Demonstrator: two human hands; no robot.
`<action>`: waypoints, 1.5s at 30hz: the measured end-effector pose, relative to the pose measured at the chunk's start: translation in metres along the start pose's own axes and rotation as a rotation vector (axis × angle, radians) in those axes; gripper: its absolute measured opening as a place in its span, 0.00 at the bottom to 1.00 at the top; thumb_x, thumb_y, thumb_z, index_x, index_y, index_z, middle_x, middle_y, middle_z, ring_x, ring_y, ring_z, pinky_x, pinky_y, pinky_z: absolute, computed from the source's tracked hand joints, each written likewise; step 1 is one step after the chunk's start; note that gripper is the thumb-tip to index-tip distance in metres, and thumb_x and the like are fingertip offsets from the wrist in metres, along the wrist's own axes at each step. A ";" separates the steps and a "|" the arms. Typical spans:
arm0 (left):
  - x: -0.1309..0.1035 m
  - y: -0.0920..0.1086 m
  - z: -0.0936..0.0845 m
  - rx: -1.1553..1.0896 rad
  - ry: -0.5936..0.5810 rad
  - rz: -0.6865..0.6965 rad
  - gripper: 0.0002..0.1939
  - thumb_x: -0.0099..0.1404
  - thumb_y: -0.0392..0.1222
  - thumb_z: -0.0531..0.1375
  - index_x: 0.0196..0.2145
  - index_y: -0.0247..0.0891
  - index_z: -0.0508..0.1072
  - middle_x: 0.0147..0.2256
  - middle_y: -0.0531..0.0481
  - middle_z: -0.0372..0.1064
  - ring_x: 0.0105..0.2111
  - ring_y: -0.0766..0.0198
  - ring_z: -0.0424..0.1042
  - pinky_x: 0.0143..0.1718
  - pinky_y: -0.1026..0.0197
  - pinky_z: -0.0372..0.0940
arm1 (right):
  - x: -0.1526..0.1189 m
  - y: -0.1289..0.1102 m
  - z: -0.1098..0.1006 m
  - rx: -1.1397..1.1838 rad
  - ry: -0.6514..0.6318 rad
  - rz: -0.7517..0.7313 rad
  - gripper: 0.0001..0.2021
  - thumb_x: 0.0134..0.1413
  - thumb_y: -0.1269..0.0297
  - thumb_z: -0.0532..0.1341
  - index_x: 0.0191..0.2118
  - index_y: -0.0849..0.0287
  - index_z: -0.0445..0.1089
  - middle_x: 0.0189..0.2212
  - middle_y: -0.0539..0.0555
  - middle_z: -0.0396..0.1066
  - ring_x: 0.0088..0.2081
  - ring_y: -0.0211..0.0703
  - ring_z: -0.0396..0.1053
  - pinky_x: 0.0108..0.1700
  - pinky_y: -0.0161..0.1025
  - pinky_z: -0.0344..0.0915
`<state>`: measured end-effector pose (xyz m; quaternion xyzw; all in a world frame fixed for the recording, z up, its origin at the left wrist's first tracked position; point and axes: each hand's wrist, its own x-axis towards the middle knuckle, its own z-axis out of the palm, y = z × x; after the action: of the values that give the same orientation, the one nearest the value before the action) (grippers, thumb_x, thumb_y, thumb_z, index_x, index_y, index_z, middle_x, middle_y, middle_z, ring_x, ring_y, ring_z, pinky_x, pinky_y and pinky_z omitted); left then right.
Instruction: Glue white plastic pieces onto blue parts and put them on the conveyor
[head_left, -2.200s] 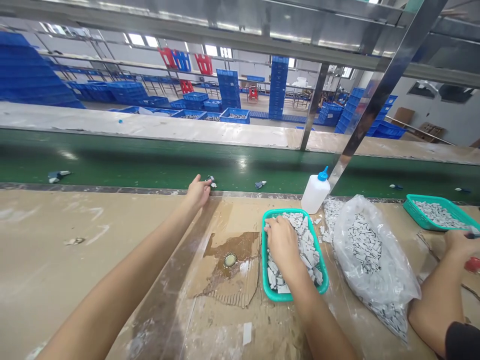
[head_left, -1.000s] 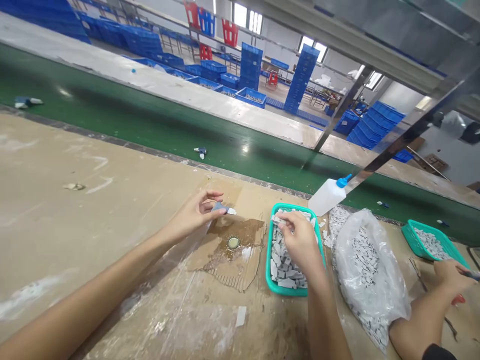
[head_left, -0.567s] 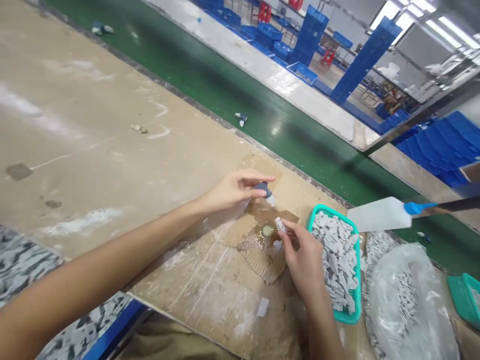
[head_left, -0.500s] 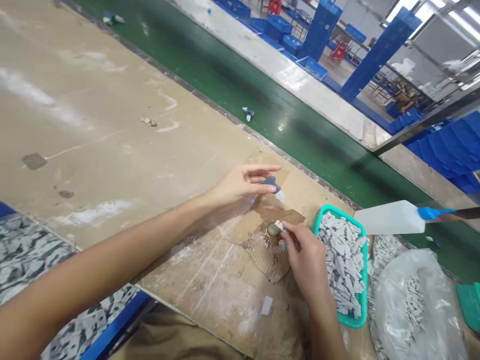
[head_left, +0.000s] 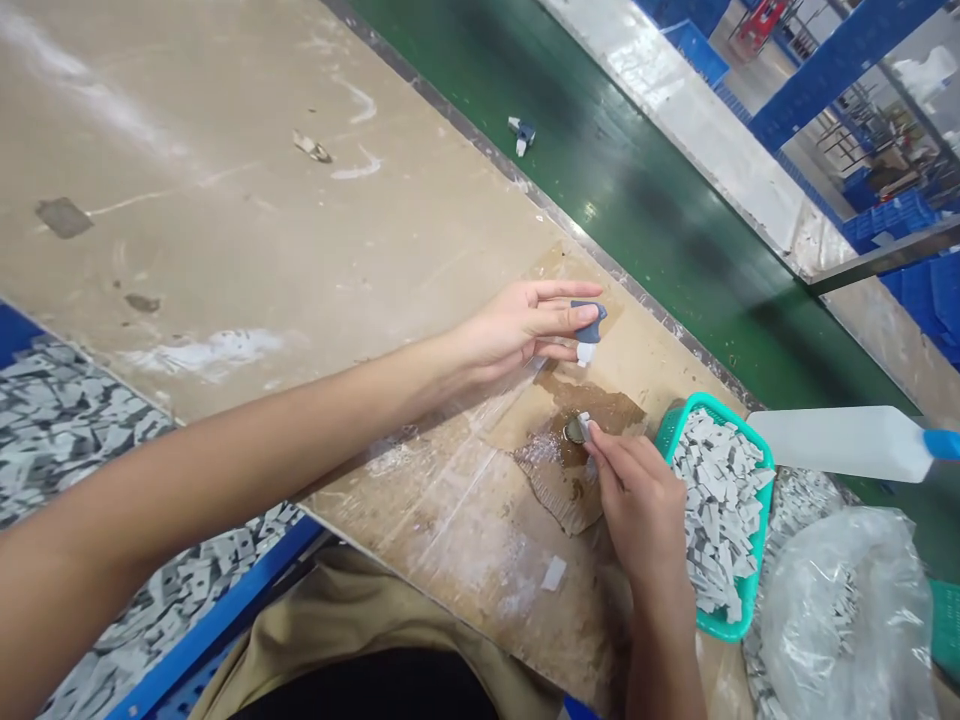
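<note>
Between thumb and fingers, my left hand (head_left: 529, 322) grips a dark blue plastic part (head_left: 588, 322) with a white piece (head_left: 585, 353) at its lower end. My right hand (head_left: 637, 490) pinches a small grey-white plastic piece (head_left: 584, 427) at the edge of a small round dish (head_left: 574, 430). That dish sits on a wet, torn patch of cardboard (head_left: 555, 490) on the bench. Whether the piece touches the dish's contents is too small to tell.
Right of my right hand stands a green basket (head_left: 763, 540) of grey-white pieces. Beyond it lie a white squeeze bottle (head_left: 840, 440) and a clear plastic bag (head_left: 847, 610). A blue crate (head_left: 217, 630) of grey parts is at lower left. A green conveyor belt (head_left: 600, 180) runs behind the bench.
The camera view has shifted, moving the scene. My left hand has turned the blue part, so its white end now shows clearly. My right hand stays at the dish with its piece.
</note>
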<state>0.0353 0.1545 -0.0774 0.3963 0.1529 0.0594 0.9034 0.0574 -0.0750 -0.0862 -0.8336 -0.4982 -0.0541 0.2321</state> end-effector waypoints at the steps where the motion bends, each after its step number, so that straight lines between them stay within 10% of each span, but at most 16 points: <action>1: 0.000 -0.001 -0.001 0.009 0.004 0.013 0.17 0.64 0.30 0.64 0.51 0.31 0.73 0.36 0.45 0.75 0.35 0.62 0.76 0.40 0.58 0.72 | -0.001 0.001 0.001 -0.016 0.003 -0.015 0.12 0.66 0.71 0.56 0.49 0.60 0.75 0.35 0.53 0.78 0.34 0.41 0.70 0.37 0.37 0.69; 18: 0.002 -0.010 -0.002 -0.029 0.015 0.044 0.14 0.60 0.28 0.67 0.45 0.28 0.73 0.36 0.44 0.76 0.40 0.61 0.77 0.52 0.53 0.69 | -0.004 0.001 0.001 -0.082 -0.040 -0.076 0.12 0.63 0.76 0.59 0.50 0.65 0.74 0.38 0.55 0.78 0.36 0.41 0.69 0.40 0.37 0.68; 25: -0.002 -0.010 0.002 0.074 -0.015 0.027 0.14 0.61 0.27 0.64 0.45 0.30 0.73 0.36 0.43 0.76 0.40 0.60 0.78 0.46 0.57 0.71 | 0.002 -0.008 -0.008 0.109 0.181 0.107 0.13 0.62 0.75 0.61 0.49 0.59 0.76 0.38 0.53 0.79 0.37 0.37 0.74 0.43 0.35 0.71; 34: -0.019 -0.027 0.016 0.468 -0.265 0.105 0.18 0.55 0.22 0.60 0.43 0.32 0.75 0.35 0.48 0.76 0.30 0.68 0.77 0.35 0.65 0.72 | 0.001 -0.009 -0.017 0.372 0.501 0.275 0.17 0.59 0.75 0.63 0.48 0.45 0.77 0.38 0.48 0.79 0.37 0.39 0.75 0.43 0.41 0.73; 45: -0.030 -0.033 0.020 0.487 -0.392 0.139 0.17 0.59 0.23 0.58 0.45 0.33 0.70 0.38 0.48 0.77 0.29 0.68 0.78 0.35 0.66 0.73 | 0.004 -0.006 -0.019 0.394 0.437 0.131 0.21 0.59 0.81 0.60 0.48 0.46 0.77 0.39 0.50 0.79 0.40 0.40 0.75 0.44 0.41 0.72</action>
<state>0.0133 0.1110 -0.0823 0.6141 -0.0418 0.0050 0.7881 0.0567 -0.0772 -0.0659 -0.7716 -0.3823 -0.1195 0.4941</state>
